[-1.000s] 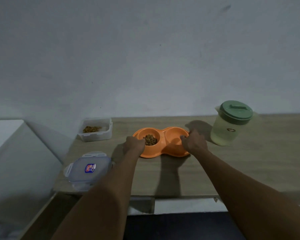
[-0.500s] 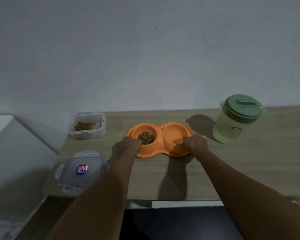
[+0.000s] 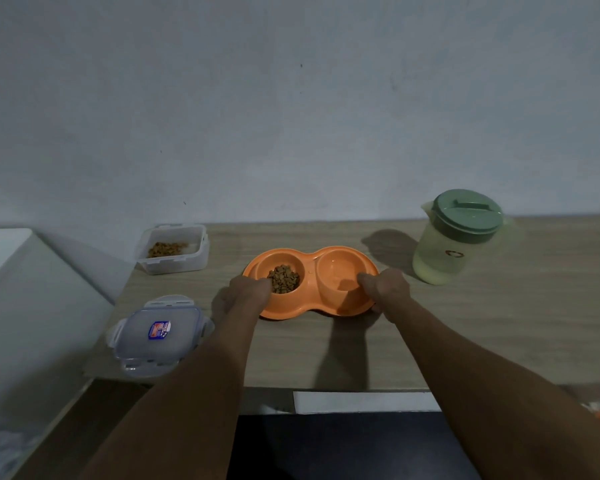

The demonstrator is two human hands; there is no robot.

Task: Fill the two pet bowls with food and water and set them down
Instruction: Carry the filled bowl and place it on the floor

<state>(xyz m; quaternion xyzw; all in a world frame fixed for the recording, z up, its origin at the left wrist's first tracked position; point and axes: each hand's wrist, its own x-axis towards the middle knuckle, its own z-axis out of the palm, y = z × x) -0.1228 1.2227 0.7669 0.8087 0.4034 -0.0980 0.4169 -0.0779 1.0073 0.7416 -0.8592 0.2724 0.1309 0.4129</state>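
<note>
An orange double pet bowl (image 3: pixel 312 268) sits on the wooden table (image 3: pixel 499 323). Its left cup holds brown kibble (image 3: pixel 284 278); its right cup looks to hold clear water. My left hand (image 3: pixel 246 292) grips the bowl's left rim, thumb over the edge by the kibble. My right hand (image 3: pixel 383 289) grips the right rim, fingers curled under the edge. To the right of the bowl stands a translucent water jug (image 3: pixel 456 244) with a green lid.
An open clear food container (image 3: pixel 174 251) with some kibble stands at the back left. Its lid (image 3: pixel 156 334) lies near the table's front left corner. A white surface (image 3: pixel 4 258) lies left of the table. The wall runs close behind.
Both hands keep their hold on the bowl's two ends. The bowl looks slightly closer to me on the table, and the camera has shifted a little.
</note>
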